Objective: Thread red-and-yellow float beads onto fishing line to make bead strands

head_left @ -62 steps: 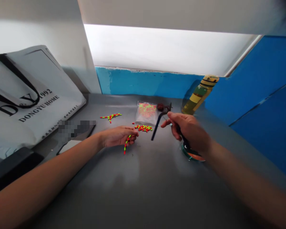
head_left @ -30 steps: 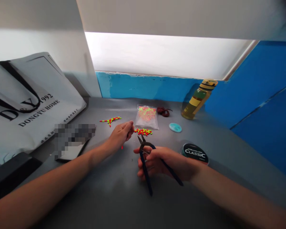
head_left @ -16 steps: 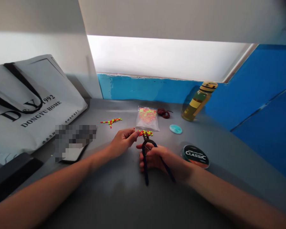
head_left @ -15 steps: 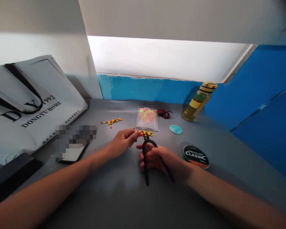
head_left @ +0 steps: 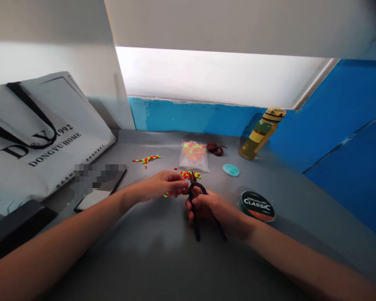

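The left hand point(head_left: 169, 184) is pinched near the right hand point(head_left: 211, 207), which wraps round the pliers point(head_left: 193, 182); they look hard, so hold the handles; beads point(head_left: 166, 195) peek out from the left pinch, likely light, slippery; hold one end.

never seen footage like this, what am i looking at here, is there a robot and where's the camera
There's no robot: these are a person's two bare hands. Every picture comes from one camera worn on that person's head, looking forward and down.

The right hand holds dark-handled pliers. The left hand is pinched beside them, apparently holding a bead strand, mostly hidden.

On the grey table lie loose red and yellow-green beads, a clear bag of beads, more beads in a branching group, dark red cord, a teal disc, a round container marked "Classic" and a yellow-capped bottle.
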